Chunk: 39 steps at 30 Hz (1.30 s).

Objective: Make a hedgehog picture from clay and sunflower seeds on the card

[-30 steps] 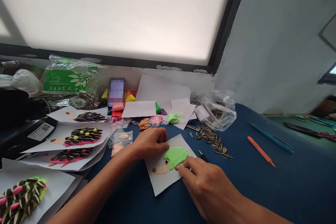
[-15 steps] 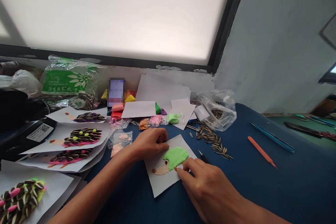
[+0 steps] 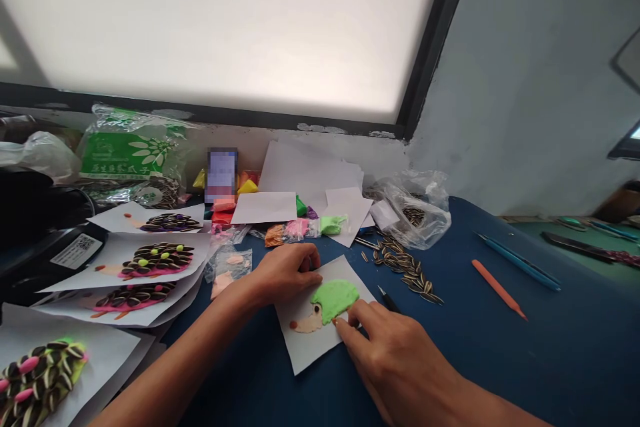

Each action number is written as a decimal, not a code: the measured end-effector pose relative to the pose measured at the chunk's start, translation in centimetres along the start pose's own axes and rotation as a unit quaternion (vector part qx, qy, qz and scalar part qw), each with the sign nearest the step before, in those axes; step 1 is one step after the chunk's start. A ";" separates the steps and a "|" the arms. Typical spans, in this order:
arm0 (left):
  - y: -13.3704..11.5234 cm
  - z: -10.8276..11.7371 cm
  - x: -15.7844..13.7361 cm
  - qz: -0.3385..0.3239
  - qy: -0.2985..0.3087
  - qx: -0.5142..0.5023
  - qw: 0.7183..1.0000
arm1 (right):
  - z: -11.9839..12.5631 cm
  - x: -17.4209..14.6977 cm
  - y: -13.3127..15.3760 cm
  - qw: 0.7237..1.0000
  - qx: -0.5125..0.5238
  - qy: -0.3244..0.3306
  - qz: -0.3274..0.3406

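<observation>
A white sheet of paper (image 3: 310, 352) lies tilted on the blue table, bearing a clay hedgehog with a green body (image 3: 335, 300), a pale face (image 3: 307, 325), a dark eye and a brown nose. Resting on the sheet's upper left edge, my left hand (image 3: 293, 270) has its fingers curled and its thumb against the paper. My right hand (image 3: 387, 340) is closed at the hedgehog's lower edge, thumb and forefinger together at a tiny brown bit of clay (image 3: 335, 321); its other fingers hide part of the sheet. A black-tipped pen (image 3: 387, 299) lies just beyond this hand.
Loose sunflower seeds (image 3: 407, 267) lie beside a clear bag of seeds (image 3: 417, 213). Bagged clay (image 3: 297, 229) lines the back. Seed-covered hedgehog pictures (image 3: 155, 260) are stacked at left. An orange tool (image 3: 499, 289) and a blue pen (image 3: 520, 261) lie right. A phone (image 3: 222, 173) stands behind.
Almost nothing differs. My right hand keeps its place at the hedgehog's lower edge with a very slight finger shift, and my left hand stays on the paper.
</observation>
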<state>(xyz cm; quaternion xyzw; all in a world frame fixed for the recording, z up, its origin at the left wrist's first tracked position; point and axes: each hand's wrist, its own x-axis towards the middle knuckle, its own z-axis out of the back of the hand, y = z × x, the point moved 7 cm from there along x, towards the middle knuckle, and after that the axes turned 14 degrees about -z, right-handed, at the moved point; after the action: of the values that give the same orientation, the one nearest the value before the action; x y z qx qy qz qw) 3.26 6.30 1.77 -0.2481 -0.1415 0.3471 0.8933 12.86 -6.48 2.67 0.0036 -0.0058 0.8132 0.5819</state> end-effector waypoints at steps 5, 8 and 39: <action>0.2 -0.1 0.1 -0.004 -0.001 0.005 1.000 | 0.2 -0.3 0.0 0.999 0.014 -0.025 0.014; 0.3 -0.1 0.1 -0.009 0.001 0.001 1.000 | 0.2 -0.5 0.1 0.998 -0.004 -0.055 0.030; 0.1 -0.1 0.1 -0.009 0.002 -0.010 1.000 | 0.2 -0.3 -0.3 1.000 0.021 -0.008 0.008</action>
<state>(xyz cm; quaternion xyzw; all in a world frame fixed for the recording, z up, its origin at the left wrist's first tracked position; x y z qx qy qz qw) 3.30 6.38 1.62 -0.2562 -0.1458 0.3370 0.8942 13.25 -6.65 2.89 0.0224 0.0068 0.8178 0.5751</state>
